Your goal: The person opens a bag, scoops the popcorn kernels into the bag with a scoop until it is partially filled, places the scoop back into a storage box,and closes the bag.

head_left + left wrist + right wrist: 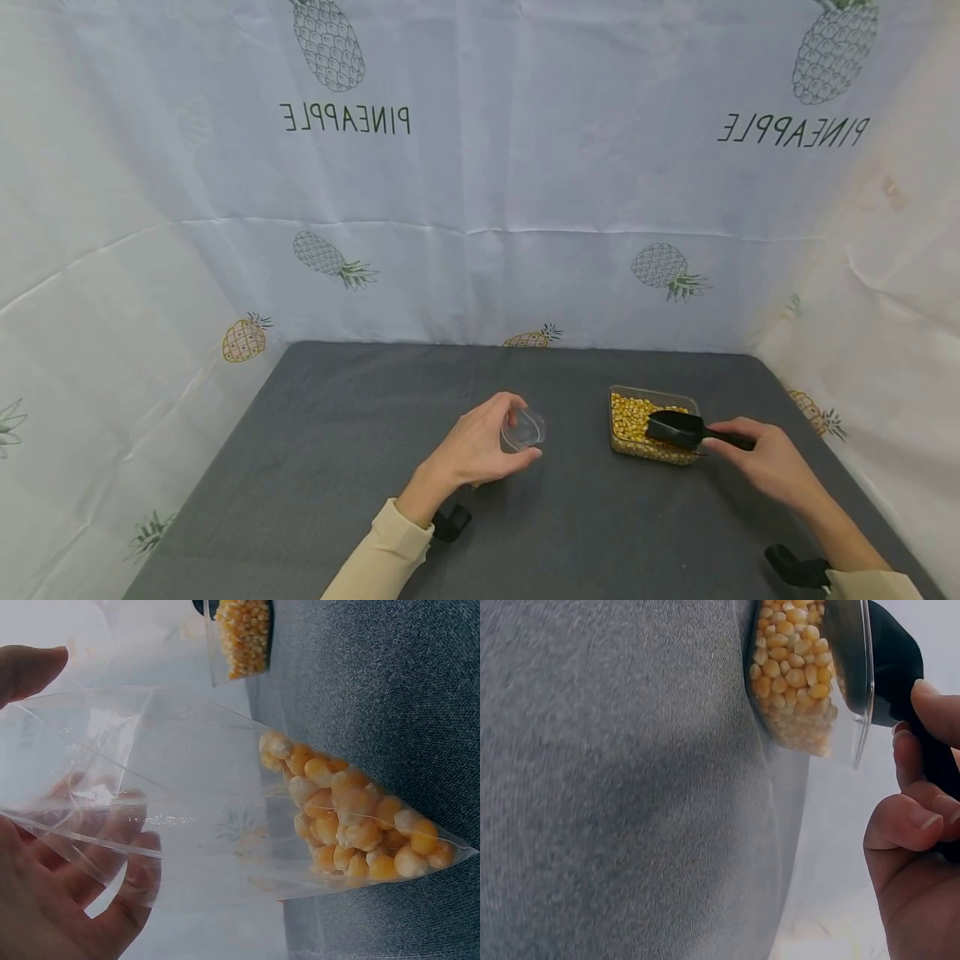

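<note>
My left hand holds a clear plastic bag by its mouth, thumb and fingers spread around the opening. Corn kernels fill the pointed bottom of the bag, close above the table in the left wrist view. On the right, my right hand grips the handle of a black scoop. The scoop's head is over a clear rectangular container of yellow corn kernels. From the head view I cannot tell whether the scoop holds any kernels.
Dark grey cloth covers the table. A white curtain with pineapple prints hangs behind it and along both sides. A black wrist strap piece sits below the left wrist, another beside the right one.
</note>
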A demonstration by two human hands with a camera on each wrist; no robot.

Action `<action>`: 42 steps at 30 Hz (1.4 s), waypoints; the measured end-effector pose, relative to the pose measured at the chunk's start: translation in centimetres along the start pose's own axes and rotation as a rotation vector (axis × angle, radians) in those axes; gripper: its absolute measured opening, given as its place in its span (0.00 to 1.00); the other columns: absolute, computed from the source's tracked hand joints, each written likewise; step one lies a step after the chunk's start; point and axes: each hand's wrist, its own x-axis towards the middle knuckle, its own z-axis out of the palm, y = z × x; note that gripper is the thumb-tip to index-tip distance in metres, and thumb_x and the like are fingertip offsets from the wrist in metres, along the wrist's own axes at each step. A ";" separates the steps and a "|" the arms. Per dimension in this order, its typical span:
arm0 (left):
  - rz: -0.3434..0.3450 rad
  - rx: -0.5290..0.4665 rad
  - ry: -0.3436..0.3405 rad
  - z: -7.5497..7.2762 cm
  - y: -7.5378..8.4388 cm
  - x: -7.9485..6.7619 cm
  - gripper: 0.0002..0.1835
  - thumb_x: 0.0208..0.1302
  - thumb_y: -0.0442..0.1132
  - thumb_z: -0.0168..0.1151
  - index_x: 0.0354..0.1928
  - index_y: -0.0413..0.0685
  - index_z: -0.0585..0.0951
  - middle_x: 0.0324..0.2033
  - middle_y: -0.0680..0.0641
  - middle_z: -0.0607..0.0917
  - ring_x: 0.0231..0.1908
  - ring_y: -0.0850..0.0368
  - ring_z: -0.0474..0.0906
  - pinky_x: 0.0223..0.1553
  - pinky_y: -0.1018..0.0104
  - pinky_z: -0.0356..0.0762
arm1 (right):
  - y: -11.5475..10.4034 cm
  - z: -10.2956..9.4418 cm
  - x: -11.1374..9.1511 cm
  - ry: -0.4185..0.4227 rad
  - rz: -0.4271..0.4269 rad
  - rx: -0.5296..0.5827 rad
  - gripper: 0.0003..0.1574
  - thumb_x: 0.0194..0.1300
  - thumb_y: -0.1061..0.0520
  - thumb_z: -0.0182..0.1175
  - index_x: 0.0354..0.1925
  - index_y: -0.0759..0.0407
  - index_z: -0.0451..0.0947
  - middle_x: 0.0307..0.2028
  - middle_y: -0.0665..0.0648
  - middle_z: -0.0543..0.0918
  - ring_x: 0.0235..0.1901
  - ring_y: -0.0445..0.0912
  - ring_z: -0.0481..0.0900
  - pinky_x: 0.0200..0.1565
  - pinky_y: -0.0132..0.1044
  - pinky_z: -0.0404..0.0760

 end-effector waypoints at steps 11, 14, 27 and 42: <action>-0.006 0.003 -0.004 0.0 0.0 0.0 0.31 0.62 0.56 0.70 0.60 0.48 0.75 0.41 0.55 0.76 0.35 0.64 0.71 0.35 0.69 0.72 | -1.0 1.0 0.7 0.022 -0.042 0.003 0.21 0.70 0.51 0.66 0.52 0.66 0.84 0.50 0.69 0.83 0.51 0.70 0.78 0.47 0.66 0.75; -0.005 0.006 -0.003 0.0 0.0 0.0 0.30 0.62 0.56 0.70 0.60 0.48 0.75 0.41 0.56 0.76 0.35 0.64 0.71 0.35 0.69 0.72 | -1.2 1.2 1.0 0.021 -0.048 -0.004 0.21 0.70 0.51 0.66 0.52 0.65 0.84 0.49 0.67 0.84 0.51 0.69 0.78 0.46 0.66 0.75; -0.006 0.006 -0.012 0.1 -0.1 0.1 0.31 0.62 0.57 0.69 0.60 0.46 0.75 0.41 0.55 0.76 0.35 0.63 0.71 0.35 0.68 0.72 | -2.0 1.9 2.2 0.002 -0.058 -0.033 0.20 0.69 0.52 0.67 0.51 0.68 0.84 0.45 0.65 0.84 0.49 0.69 0.79 0.46 0.66 0.75; -0.012 0.005 -0.014 0.1 0.0 0.1 0.30 0.62 0.57 0.69 0.60 0.49 0.75 0.41 0.56 0.76 0.34 0.64 0.71 0.36 0.68 0.73 | -2.7 3.0 2.4 0.027 -0.102 -0.011 0.17 0.67 0.59 0.67 0.50 0.69 0.85 0.45 0.66 0.84 0.47 0.67 0.81 0.45 0.63 0.78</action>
